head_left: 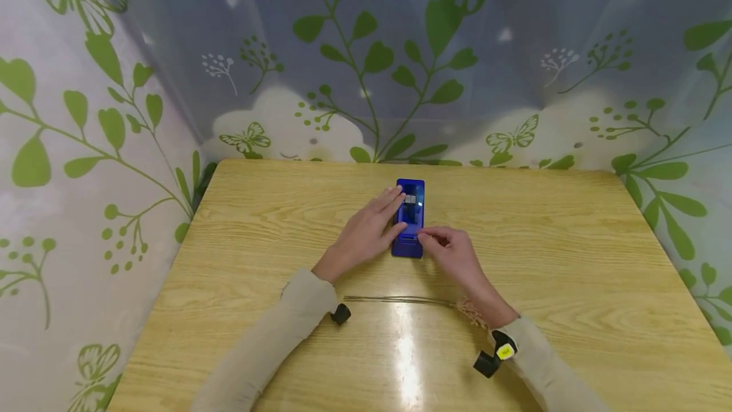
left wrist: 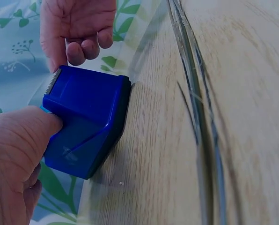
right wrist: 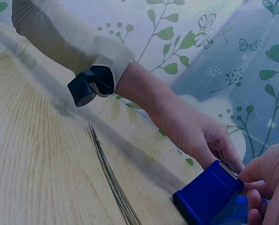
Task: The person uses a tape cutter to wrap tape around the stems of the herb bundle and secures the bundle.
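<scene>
A blue tape dispenser stands on the table, its serrated metal cutter facing the near end. My left hand grips it from the left side, the thumb near the cutter and the fingers farther back. At the cutter end, my right hand pinches with thumb and forefinger. Clear tape between these fingertips is too thin to make out. The right wrist view shows the right fingers right at the cutter of the dispenser. The dispenser's far part is hidden there.
Thin dry stems lie across the table in front of the dispenser. Their small dried flower heads are partly under the right wrist. A leaf-patterned curtain hangs behind the wooden table.
</scene>
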A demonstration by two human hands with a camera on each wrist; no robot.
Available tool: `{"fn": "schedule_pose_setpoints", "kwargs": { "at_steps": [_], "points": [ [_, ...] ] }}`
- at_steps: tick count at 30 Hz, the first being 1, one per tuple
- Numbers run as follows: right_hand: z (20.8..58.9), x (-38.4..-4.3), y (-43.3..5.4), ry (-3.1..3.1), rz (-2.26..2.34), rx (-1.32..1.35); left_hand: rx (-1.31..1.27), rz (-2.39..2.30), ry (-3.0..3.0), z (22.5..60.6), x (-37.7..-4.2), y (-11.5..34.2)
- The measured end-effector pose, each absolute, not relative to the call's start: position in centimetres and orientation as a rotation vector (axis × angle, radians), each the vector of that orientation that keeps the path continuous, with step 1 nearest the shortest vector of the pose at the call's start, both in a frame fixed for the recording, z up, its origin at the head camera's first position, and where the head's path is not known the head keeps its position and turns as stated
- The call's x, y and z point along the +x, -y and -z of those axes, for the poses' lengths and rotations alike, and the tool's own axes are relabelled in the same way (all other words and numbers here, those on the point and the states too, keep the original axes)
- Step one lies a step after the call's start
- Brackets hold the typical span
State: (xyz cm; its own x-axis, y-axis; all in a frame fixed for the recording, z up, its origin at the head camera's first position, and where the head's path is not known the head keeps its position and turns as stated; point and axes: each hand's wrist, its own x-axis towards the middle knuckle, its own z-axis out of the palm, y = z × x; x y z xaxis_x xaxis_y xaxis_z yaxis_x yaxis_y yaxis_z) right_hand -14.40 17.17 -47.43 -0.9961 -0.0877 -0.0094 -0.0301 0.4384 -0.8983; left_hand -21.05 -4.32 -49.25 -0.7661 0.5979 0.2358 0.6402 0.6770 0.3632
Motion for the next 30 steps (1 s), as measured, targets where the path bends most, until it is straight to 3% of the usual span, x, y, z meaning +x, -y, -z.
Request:
{"fn": "schedule_pose_setpoints", "kwargs": {
  "at_steps": [30],
  "points": [
    [46.2, -15.4, -15.9, -2.361, 1.851, 0.192, -1.033, 0.588, 2.779, 48.8, -21.1, 4.1]
  ]
}}
